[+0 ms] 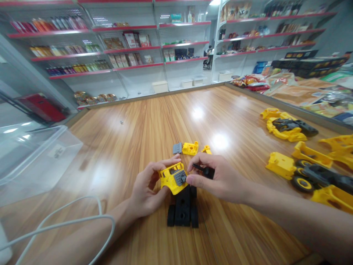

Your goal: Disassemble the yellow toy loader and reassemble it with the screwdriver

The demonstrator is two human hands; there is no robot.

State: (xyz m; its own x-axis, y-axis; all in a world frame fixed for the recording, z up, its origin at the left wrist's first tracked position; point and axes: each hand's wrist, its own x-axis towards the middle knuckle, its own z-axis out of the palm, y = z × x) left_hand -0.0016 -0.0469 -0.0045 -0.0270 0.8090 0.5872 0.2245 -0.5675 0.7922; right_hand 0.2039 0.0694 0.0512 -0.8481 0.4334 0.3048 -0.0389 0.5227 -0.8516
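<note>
My left hand (147, 187) is closed around a yellow toy truck cab (173, 178) with a grey front piece, held above a black wheeled chassis (183, 210) that rests on the wooden table (154, 121). My right hand (217, 178) pinches a small black part (202, 169) right beside the cab, its thumb touching the grey piece. Just beyond my hands lie a grey plate (177, 148), a yellow block (190, 148) and a smaller yellow piece (206, 149).
More yellow and black toy vehicle parts (303, 165) lie at the right. A clear plastic bin (30, 154) stands at the left, with a white cable (68, 221) looping in front. A tiny screw (121, 122) lies far back. Store shelves (124, 48) line the walls.
</note>
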